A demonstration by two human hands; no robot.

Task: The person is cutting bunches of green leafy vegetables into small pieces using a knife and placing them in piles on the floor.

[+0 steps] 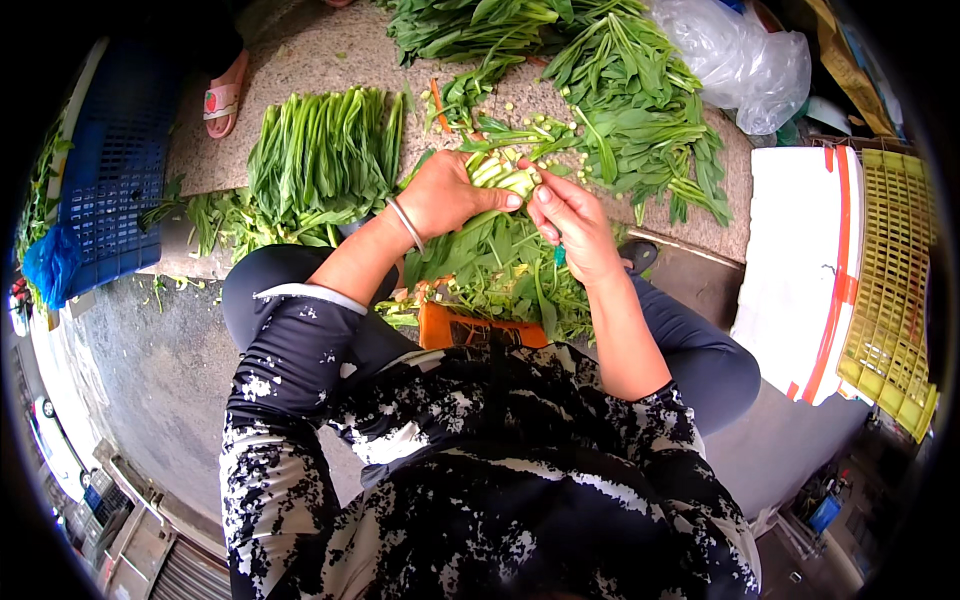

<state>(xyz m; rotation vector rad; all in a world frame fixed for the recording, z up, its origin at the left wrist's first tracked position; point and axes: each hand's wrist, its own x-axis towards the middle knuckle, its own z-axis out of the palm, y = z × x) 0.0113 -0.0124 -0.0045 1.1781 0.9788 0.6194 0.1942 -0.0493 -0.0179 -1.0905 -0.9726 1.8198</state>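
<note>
My left hand [445,195] is closed round a bunch of leafy green stems [500,174], their pale cut ends turned toward my right hand. At those ends, my right hand [582,228] has its thumb and fingers pressed together. A teal handle end [559,256] pokes out below its palm; the rest of this small tool is hidden. Short cut stem pieces [560,128] lie scattered just beyond my hands. Beneath them, between my knees, is a heap of loose leaves and trimmings [500,262].
A neat row of greens [325,150] lies left on the stone slab [215,165], with more bundles [640,120] at right. Blue crate [115,190] stands left; white foam box [795,260] and yellow crate [890,290] stand right. Another person's sandalled foot [224,100] is far left.
</note>
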